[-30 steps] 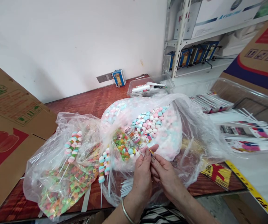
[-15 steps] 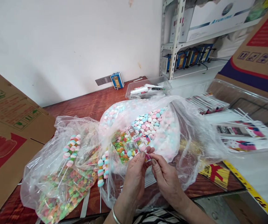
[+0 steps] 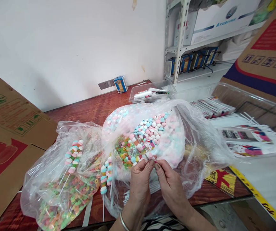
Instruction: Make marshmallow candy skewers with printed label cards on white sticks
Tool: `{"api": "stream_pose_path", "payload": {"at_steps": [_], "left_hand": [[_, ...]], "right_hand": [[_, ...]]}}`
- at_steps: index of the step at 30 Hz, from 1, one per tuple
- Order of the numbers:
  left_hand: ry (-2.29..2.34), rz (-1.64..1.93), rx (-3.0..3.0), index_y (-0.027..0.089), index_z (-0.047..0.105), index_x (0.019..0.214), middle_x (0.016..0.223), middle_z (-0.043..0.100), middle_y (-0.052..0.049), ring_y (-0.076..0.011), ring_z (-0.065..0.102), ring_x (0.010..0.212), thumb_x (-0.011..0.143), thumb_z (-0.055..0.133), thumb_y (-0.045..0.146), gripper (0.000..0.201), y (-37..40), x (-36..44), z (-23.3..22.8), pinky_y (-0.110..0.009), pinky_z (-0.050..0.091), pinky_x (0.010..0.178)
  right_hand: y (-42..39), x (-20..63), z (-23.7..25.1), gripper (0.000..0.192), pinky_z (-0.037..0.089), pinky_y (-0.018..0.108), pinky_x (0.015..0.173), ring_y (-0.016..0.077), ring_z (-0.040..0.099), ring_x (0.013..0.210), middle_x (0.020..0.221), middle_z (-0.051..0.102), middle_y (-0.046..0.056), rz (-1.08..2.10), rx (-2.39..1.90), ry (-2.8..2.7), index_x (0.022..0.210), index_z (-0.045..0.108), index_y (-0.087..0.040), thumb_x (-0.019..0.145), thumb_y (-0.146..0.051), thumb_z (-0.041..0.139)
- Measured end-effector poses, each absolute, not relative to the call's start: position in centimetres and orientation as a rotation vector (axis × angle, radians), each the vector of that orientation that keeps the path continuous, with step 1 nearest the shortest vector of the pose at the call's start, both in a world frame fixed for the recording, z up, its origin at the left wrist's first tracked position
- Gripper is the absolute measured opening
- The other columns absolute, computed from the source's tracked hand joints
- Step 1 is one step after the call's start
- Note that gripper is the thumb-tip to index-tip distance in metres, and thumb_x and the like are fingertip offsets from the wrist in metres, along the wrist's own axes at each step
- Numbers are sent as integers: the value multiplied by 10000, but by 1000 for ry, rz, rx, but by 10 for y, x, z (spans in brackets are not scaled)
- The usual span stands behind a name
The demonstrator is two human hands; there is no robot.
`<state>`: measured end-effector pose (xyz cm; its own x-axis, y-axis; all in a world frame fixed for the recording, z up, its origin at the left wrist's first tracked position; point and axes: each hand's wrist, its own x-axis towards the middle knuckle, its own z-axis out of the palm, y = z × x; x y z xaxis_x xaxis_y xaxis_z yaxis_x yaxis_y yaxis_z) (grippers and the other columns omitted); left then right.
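Note:
My left hand (image 3: 140, 179) and my right hand (image 3: 170, 181) meet fingertip to fingertip. Between them they pinch the near end of a small printed clear plastic wrapper (image 3: 149, 156); my fingers cover much of it. Just beyond lie more printed wrapping (image 3: 138, 146), colourful ring gummies (image 3: 123, 154) and pink, white and blue marshmallows (image 3: 154, 126) in a large clear bag (image 3: 190, 128). Left of my hands, marshmallow-and-gummy skewers (image 3: 103, 179) rest with white sticks pointing toward me.
More skewers (image 3: 74, 157) lie on a bag of ring gummies (image 3: 65, 205) at left. Cardboard boxes (image 3: 15, 128) flank the table (image 3: 80, 107). A clear tub (image 3: 169, 91) with pens stands behind. At right, a clear tray (image 3: 243, 102) holds printed wrappers (image 3: 246, 134) and white sticks.
My hands have drawn closer together, with thumbs now side by side at the wrapper's end. The wrapper shows less between my fingers. The surrounding things have stayed put.

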<state>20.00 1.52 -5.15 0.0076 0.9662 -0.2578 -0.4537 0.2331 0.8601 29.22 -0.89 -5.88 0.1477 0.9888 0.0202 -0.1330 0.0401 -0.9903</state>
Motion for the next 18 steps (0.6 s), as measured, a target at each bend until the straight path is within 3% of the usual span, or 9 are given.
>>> {"api": "stream_pose_path", "payload": {"at_steps": [3, 5, 11, 14, 16, 18], "left_hand": [[882, 1195, 640, 177, 782, 926, 1001, 752, -90, -210, 651, 989, 736, 774, 339, 250, 14, 198, -48, -339, 438, 965], [791, 1134, 594, 178, 773, 984, 1121, 726, -114, -225, 634, 1064, 743, 768, 328, 284, 15, 192, -46, -350, 412, 1009], [661, 927, 620, 169, 789, 886, 1289, 643, -130, -282, 574, 1181, 661, 830, 279, 253, 21, 176, -44, -377, 415, 1014], [733, 966, 614, 147, 789, 815, 1077, 733, -118, -201, 652, 937, 630, 849, 282, 236, 21, 177, -46, -298, 471, 882], [799, 1036, 567, 147, 786, 802, 878, 755, -72, -118, 624, 724, 629, 849, 275, 224, 21, 181, -49, -241, 473, 781], [847, 1093, 515, 159, 785, 809, 772, 740, -33, -86, 590, 646, 629, 848, 267, 220, 21, 186, -51, -217, 464, 737]], "right_hand": [[-4, 290, -60, 329, 268, 190, 392, 65, 241, 423, 553, 329, -99, 1479, -966, -745, 816, 545, -210, 857, -530, 611], [-3, 290, -59, 342, 221, 168, 359, 34, 137, 384, 536, 288, -128, 1704, -794, -587, 835, 526, -213, 823, -528, 659], [-8, 303, -55, 347, 210, 152, 313, 1, 111, 325, 498, 316, -138, 2044, -610, -470, 743, 513, -194, 754, -460, 735], [-6, 305, -58, 338, 214, 154, 309, 7, 99, 322, 467, 279, -146, 2089, -632, -474, 722, 523, -188, 784, -464, 709], [-6, 303, -60, 324, 233, 156, 323, 14, 100, 334, 469, 272, -148, 2054, -665, -465, 771, 546, -188, 818, -481, 679], [-6, 297, -63, 320, 250, 157, 350, 25, 156, 355, 500, 314, -134, 1897, -771, -520, 841, 561, -198, 834, -503, 660]]}}
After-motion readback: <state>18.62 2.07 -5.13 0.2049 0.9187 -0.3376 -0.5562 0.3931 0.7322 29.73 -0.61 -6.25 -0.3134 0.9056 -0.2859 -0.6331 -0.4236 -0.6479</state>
